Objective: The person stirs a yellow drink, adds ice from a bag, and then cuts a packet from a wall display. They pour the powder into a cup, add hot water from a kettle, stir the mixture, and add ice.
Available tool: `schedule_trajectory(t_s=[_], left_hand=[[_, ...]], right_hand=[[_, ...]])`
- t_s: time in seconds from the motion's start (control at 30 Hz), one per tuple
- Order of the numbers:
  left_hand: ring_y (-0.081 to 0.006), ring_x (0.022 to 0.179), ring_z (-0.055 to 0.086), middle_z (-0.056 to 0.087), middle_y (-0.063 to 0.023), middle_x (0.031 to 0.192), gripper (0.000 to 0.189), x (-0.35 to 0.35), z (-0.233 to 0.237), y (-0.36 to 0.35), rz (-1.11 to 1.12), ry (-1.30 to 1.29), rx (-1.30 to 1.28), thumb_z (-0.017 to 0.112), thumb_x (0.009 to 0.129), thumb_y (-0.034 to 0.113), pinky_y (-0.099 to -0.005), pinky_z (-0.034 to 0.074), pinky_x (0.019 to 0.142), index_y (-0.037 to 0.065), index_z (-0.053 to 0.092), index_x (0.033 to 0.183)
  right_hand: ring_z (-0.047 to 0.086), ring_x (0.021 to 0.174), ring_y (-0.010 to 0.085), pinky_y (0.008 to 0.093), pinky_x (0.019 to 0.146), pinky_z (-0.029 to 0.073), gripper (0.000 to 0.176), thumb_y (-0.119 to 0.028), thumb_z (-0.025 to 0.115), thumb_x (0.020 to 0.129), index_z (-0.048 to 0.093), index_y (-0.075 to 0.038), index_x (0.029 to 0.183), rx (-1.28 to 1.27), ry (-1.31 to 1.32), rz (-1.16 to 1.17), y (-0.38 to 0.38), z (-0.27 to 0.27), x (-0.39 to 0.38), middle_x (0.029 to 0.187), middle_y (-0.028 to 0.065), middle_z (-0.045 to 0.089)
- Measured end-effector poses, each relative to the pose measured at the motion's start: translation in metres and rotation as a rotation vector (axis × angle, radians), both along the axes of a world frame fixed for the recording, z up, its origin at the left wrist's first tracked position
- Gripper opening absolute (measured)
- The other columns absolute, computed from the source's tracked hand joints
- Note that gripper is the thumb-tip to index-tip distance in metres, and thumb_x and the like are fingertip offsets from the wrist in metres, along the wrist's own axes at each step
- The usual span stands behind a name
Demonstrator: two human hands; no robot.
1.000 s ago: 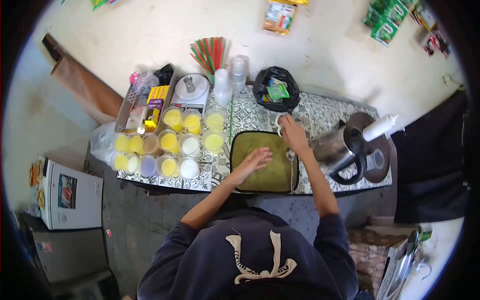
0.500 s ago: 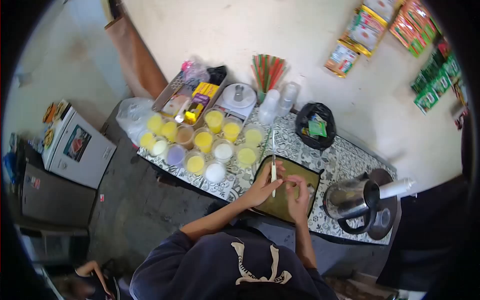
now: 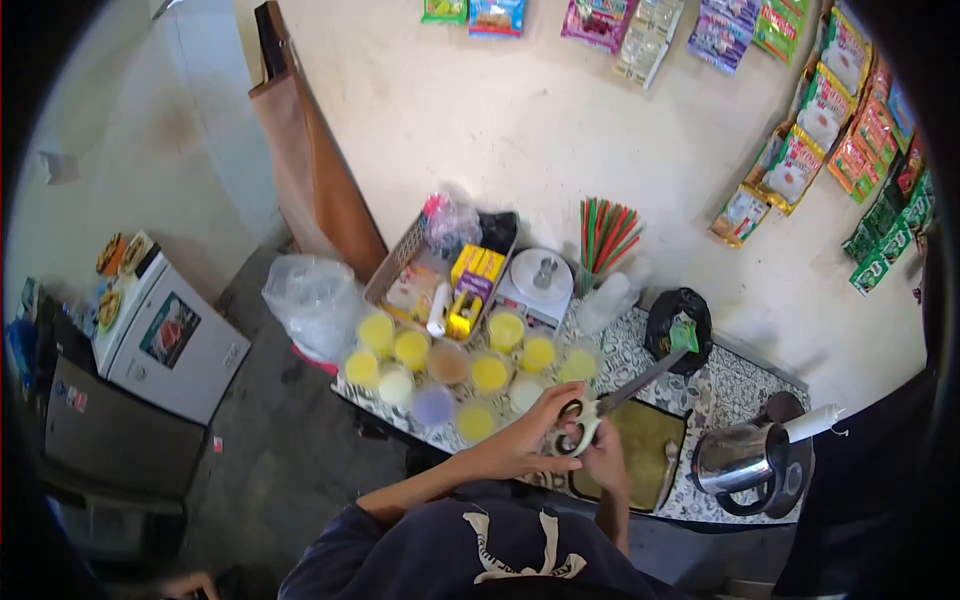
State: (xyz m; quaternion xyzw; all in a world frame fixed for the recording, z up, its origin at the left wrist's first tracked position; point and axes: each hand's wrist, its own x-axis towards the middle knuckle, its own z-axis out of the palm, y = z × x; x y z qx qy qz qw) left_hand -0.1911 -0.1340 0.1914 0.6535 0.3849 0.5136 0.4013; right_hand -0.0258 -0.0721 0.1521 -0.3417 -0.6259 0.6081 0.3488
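Observation:
White-handled scissors point(image 3: 590, 418) are held in front of the body, their long metal blades pointing up and right toward the black-lined bin. My left hand point(image 3: 535, 432) is closed around the handle loops. Just right of it and partly behind the scissors, my right hand point(image 3: 605, 455) is close to the handles; its fingertips are hidden. Below the blades lies a dark-rimmed green tray point(image 3: 635, 440) with a spoon point(image 3: 668, 468) at its right side. Several cups of yellow drink point(image 3: 490, 372) stand left of the hands, with a purple one point(image 3: 433, 405) among them.
A basket of packets point(image 3: 400, 255), a white scale point(image 3: 540, 280), red and green straws point(image 3: 605, 235) and a black-lined bin point(image 3: 690, 305) line the wall side. A metal kettle point(image 3: 735, 460) stands at the right. Sachets point(image 3: 795, 170) hang on the wall.
The scissors have turned from upright to slanting up and right, and their loops now show. The view has shifted, with more of the wall's hanging sachets visible.

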Motion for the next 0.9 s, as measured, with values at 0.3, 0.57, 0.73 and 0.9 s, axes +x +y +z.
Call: schedule_trajectory(t_s=[0.3, 0.57, 0.73, 0.9], left_hand=[[-0.0249, 0.122, 0.037, 0.039, -0.0114, 0.129, 0.055, -0.228, 0.11, 0.077, 0.136, 0.268, 0.396, 0.063, 0.081, 0.012, -0.0373, 0.032, 0.1, 0.008, 0.038, 0.129], [-0.0212, 0.093, 0.058, 0.051, -0.0101, 0.117, 0.051, -0.307, 0.206, 0.265, 0.699, 0.266, 0.774, 0.063, 0.079, 0.009, -0.0314, 0.048, 0.075, 0.003, 0.04, 0.123], [-0.0262, 0.089, 0.055, 0.053, -0.0127, 0.098, 0.051, -0.297, 0.236, 0.291, 1.019, 0.335, 0.701, 0.072, 0.072, 0.029, -0.0368, 0.046, 0.068, 0.0, 0.051, 0.108], [-0.0255, 0.076, 0.057, 0.058, -0.011, 0.088, 0.04, -0.298, 0.246, 0.297, 0.908, 0.305, 0.735, 0.07, 0.074, 0.03, -0.0365, 0.045, 0.064, -0.003, 0.057, 0.092]], right_hand=[[0.051, 0.072, 0.0083, 0.0247, 0.064, 0.044, 0.014, -0.007, 0.057, 0.083, 0.051, -0.002, 0.095, 0.372, -0.29, -0.221, 0.073, 0.082, -0.06, 0.078, 0.0031, 0.054], [0.053, 0.083, 0.0105, 0.0277, 0.074, 0.047, 0.016, -0.003, 0.053, 0.087, 0.051, -0.001, 0.103, 0.489, -0.283, -0.037, 0.114, 0.154, -0.113, 0.089, 0.0047, 0.055], [0.05, 0.082, 0.0107, 0.0268, 0.074, 0.045, 0.026, -0.012, 0.063, 0.083, 0.05, -0.003, 0.103, 0.683, -0.455, 0.006, 0.151, 0.202, -0.118, 0.088, 0.0045, 0.053], [0.044, 0.071, 0.0134, 0.029, 0.066, 0.037, 0.045, -0.045, 0.065, 0.078, 0.053, -0.003, 0.087, 0.844, -0.677, -0.101, 0.212, 0.26, -0.116, 0.074, 0.0038, 0.049]])
